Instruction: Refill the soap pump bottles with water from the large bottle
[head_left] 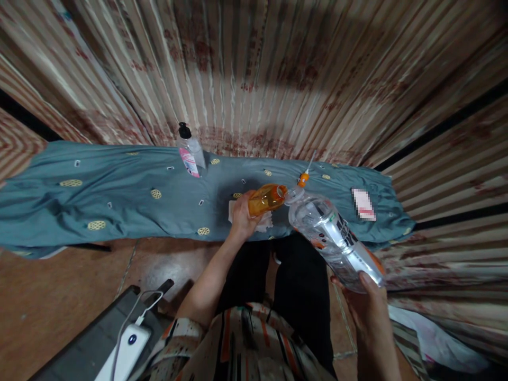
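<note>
My left hand [243, 216] is wrapped round a small amber bottle [265, 200], which lies tilted with its orange neck towards the right. In my right hand [367, 296] is a large clear plastic bottle [331, 235] with a silver and orange label, gripped near its base. Its mouth meets the neck of the amber bottle, or comes very close. Just behind them stands an orange spray or pump top [304, 179] with a thin clear tube pointing up. Beneath my left hand a pale cloth or tissue [264, 222] shows in part.
A clear pump bottle [190, 153] with a black top and pink label stands left of centre on the teal cloth-covered table [130, 211]. A blurred-out pale packet [363, 205] lies at the right. Striped curtains [246, 69] hang behind. A white power bank [129, 346] with a cable rests at the lower left.
</note>
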`<act>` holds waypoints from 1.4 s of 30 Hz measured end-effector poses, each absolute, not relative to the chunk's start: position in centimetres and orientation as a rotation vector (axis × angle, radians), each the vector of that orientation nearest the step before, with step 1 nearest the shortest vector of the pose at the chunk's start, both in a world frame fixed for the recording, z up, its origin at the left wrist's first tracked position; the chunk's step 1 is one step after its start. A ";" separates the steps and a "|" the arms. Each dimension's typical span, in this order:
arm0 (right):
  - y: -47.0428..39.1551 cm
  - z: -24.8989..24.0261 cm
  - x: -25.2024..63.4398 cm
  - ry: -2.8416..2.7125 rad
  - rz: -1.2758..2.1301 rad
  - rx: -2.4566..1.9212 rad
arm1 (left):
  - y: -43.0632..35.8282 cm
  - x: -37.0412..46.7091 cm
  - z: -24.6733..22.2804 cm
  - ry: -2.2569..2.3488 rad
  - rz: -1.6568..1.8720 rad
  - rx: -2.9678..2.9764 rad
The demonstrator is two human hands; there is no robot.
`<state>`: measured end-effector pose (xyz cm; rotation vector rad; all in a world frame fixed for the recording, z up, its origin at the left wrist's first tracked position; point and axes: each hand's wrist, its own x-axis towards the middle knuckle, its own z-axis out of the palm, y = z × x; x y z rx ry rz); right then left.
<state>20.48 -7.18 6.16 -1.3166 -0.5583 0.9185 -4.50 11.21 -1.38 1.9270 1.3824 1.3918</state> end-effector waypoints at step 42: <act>-6.5 8.2 19.2 -0.593 0.864 -1.360 | 11.6 -4.0 -2.4 1.377 1.407 1.835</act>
